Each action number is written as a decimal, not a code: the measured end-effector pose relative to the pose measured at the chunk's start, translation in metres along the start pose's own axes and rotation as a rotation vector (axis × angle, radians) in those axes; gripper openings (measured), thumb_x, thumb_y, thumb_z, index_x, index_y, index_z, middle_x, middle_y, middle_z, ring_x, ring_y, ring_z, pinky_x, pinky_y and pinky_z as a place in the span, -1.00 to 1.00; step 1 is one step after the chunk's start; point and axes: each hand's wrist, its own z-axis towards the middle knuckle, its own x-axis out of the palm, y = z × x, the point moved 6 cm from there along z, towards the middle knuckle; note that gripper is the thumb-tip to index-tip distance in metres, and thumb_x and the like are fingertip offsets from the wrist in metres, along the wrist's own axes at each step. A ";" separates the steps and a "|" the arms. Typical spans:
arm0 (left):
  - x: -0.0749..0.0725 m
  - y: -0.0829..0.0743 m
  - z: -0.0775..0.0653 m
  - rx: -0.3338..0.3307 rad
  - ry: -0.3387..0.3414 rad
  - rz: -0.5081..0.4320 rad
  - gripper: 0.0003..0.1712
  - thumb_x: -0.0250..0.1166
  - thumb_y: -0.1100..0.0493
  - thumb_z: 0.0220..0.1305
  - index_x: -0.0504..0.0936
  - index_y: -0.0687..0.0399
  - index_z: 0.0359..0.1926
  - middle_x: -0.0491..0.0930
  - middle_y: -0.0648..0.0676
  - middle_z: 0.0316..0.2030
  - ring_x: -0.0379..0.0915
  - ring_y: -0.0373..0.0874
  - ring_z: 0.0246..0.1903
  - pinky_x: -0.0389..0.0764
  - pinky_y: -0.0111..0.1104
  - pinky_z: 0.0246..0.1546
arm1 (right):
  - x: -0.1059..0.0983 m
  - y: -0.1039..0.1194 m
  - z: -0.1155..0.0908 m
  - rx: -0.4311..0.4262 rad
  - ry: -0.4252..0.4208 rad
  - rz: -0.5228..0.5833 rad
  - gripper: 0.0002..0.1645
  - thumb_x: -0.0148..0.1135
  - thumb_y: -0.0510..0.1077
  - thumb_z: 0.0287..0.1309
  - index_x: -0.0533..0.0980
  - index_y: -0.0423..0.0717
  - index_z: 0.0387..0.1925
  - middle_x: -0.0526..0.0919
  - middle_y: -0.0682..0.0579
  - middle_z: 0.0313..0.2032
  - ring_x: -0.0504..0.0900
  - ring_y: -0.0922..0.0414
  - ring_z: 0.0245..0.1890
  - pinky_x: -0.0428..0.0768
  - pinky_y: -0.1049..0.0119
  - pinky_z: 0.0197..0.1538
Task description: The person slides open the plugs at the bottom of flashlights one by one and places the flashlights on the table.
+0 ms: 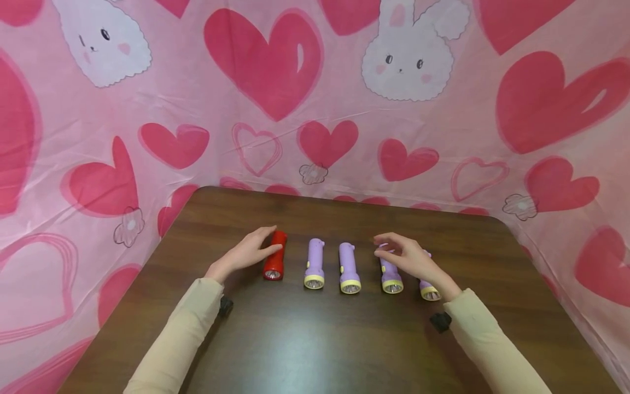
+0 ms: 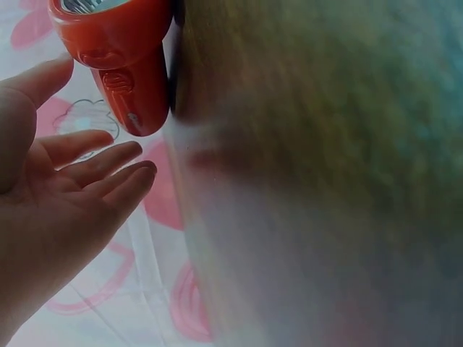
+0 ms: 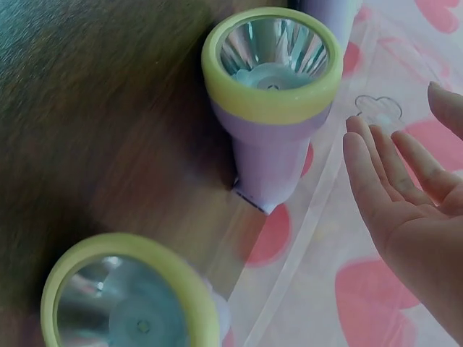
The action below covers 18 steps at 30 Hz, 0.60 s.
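While the head view looked down on a brown table (image 1: pixel 275 345), the left hand (image 1: pixel 246 251) reached over the upper barrel of a red flashlight (image 1: pixel 274 257), thumb and fingers parted; whether a fingertip touched it could not be told. The right hand (image 1: pixel 413 260) was above the third purple flashlight (image 1: pixel 389 269), its thumb held away from its fingers, and partly hid the fourth purple flashlight (image 1: pixel 429 287). Between the two hands lay the first purple flashlight (image 1: pixel 315 260) and the second purple flashlight (image 1: pixel 347 262), apart from both. Five flashlights formed one row, one red and four purple, their lens ends toward the person. Behind them hung a pink cloth (image 1: pixel 197 82) with hearts and two rabbit heads.

In the left wrist view, one flashlight showed, the red one, just beside the left hand; the four fingers were lightly spread and the thumb tip came right up to its wide head, contact unclear.

In the right wrist view, two yellow-rimmed lenses showed, plus part of another purple body at the top edge. The right hand stood to one side, fingers loosely extended and pinching nothing, a gap visible between it and the nearest flashlight
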 end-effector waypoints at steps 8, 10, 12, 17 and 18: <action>-0.002 -0.001 0.003 -0.020 -0.008 -0.034 -0.22 0.19 -0.04 0.39 0.23 0.33 0.44 0.30 0.35 0.41 0.23 0.26 0.40 0.30 0.12 0.40 | 0.009 0.003 0.007 -0.026 0.034 0.011 -0.54 0.27 -0.15 0.29 0.50 -0.29 0.14 0.64 -0.28 0.09 0.69 -0.12 0.03 0.67 0.13 0.10; -0.001 0.000 0.004 -0.025 -0.011 -0.042 -0.23 0.19 -0.03 0.39 0.24 0.34 0.43 0.31 0.35 0.40 0.24 0.26 0.40 0.30 0.12 0.39 | 0.011 0.004 0.008 -0.028 0.041 0.015 -0.54 0.27 -0.14 0.29 0.49 -0.27 0.15 0.64 -0.28 0.08 0.70 -0.10 0.03 0.66 0.07 0.12; 0.000 0.001 0.004 -0.033 -0.012 -0.050 -0.24 0.19 -0.03 0.40 0.24 0.34 0.43 0.31 0.35 0.40 0.25 0.26 0.39 0.32 0.12 0.38 | 0.012 0.006 0.009 -0.026 0.040 0.017 -0.54 0.28 -0.13 0.28 0.50 -0.26 0.15 0.65 -0.28 0.08 0.70 -0.08 0.02 0.65 0.04 0.12; 0.001 0.005 0.006 -0.068 -0.015 -0.089 -0.27 0.18 -0.02 0.40 0.27 0.31 0.42 0.35 0.34 0.37 0.32 0.25 0.34 0.40 0.10 0.34 | 0.016 0.008 0.012 -0.016 0.044 0.022 -0.54 0.30 -0.10 0.27 0.51 -0.22 0.14 0.66 -0.25 0.07 0.70 -0.02 0.01 0.63 -0.01 0.15; 0.001 0.005 0.006 -0.071 -0.017 -0.094 -0.28 0.18 -0.02 0.40 0.27 0.31 0.41 0.36 0.34 0.37 0.34 0.25 0.33 0.41 0.10 0.32 | 0.016 0.009 0.013 -0.013 0.046 0.024 -0.53 0.30 -0.09 0.27 0.51 -0.22 0.14 0.66 -0.25 0.07 0.70 -0.02 0.01 0.62 -0.03 0.15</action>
